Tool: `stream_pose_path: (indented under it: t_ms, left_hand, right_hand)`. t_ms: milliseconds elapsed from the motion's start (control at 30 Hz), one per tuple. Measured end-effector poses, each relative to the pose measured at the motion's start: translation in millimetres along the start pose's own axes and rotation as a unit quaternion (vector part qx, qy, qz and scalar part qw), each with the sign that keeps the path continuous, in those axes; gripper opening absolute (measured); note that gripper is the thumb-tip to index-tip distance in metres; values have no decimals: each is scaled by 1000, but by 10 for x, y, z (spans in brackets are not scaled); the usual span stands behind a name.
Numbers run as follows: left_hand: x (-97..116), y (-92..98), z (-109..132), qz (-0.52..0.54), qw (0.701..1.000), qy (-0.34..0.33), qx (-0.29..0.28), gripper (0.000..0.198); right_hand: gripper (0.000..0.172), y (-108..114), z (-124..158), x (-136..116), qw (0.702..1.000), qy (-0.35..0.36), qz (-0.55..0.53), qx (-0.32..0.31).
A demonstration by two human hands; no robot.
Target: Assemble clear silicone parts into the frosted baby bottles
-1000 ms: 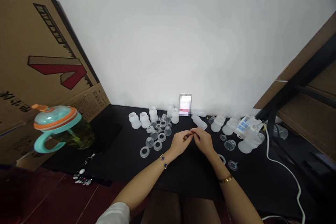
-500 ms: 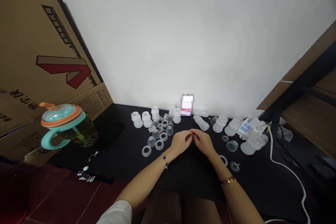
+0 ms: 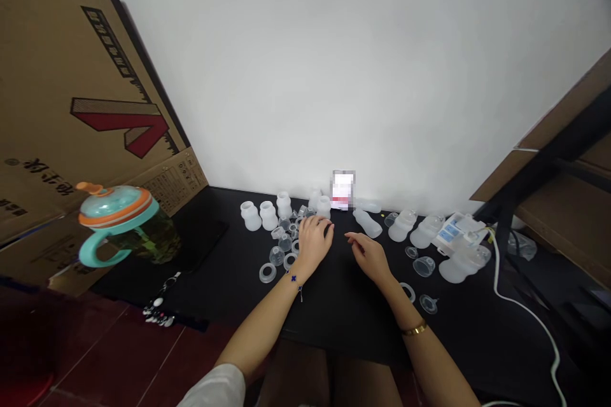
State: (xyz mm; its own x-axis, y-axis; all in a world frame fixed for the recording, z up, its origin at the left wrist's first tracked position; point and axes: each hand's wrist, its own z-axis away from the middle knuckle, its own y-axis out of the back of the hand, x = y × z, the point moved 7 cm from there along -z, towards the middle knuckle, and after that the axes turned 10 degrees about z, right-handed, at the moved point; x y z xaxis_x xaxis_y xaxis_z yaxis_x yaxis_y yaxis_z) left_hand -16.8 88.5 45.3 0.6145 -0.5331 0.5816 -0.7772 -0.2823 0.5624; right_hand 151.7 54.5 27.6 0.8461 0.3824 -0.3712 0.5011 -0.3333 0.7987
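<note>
My left hand [image 3: 314, 243] reaches over the right side of a cluster of clear nipples and rings, fingers spread and holding nothing visible. It hides part of that cluster and sits just in front of a white bottle body [image 3: 323, 206]. My right hand [image 3: 370, 257] hovers over the table's middle, fingers loosely bent and apart, with nothing seen in them. Left of my left hand are a clear bottle nipple [image 3: 276, 256] and a ring [image 3: 268, 273]. A white silicone piece [image 3: 367, 223] lies beyond my right hand.
Several assembled bottles [image 3: 401, 225] stand to the right, beside a white-and-blue packet [image 3: 453, 232] and a white cable [image 3: 522, 308]. A teal-lidded jug [image 3: 128, 226] stands left by a cardboard box [image 3: 109, 95]. A lit phone-like screen [image 3: 342, 189] leans on the wall.
My hands, touching at the fingertips before, have come apart. The left has moved left over the clear parts and spread its fingers; the right has stayed almost in place.
</note>
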Motion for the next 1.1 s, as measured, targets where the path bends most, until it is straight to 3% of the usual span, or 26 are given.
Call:
stream_pose_path:
  t_ms: [67, 267, 567, 767, 900, 1100]
  left_hand:
    - [-131, 49, -26, -42, 998, 30, 28, 18]
    - [-355, 12, -16, -73, 994, 71, 38, 18]
    - [-321, 26, -42, -25, 997, 70, 26, 21]
    - [-260, 28, -104, 110, 991, 71, 6, 19]
    - [-320, -60, -106, 258, 957, 130, -15, 16]
    - [-321, -233, -55, 438, 870, 218, -58, 18]
  right_hand:
    - [36, 0, 0, -9, 1000, 3, -2, -3]
    - [35, -2, 1, -18, 1000, 6, -3, -7]
    - [34, -23, 2, -3, 1000, 7, 0, -8]
    - [33, -18, -1, -9, 1000, -1, -4, -5]
    - [31, -19, -8, 0, 1000, -20, -14, 9]
    - [30, -44, -2, -2, 999, -27, -16, 12]
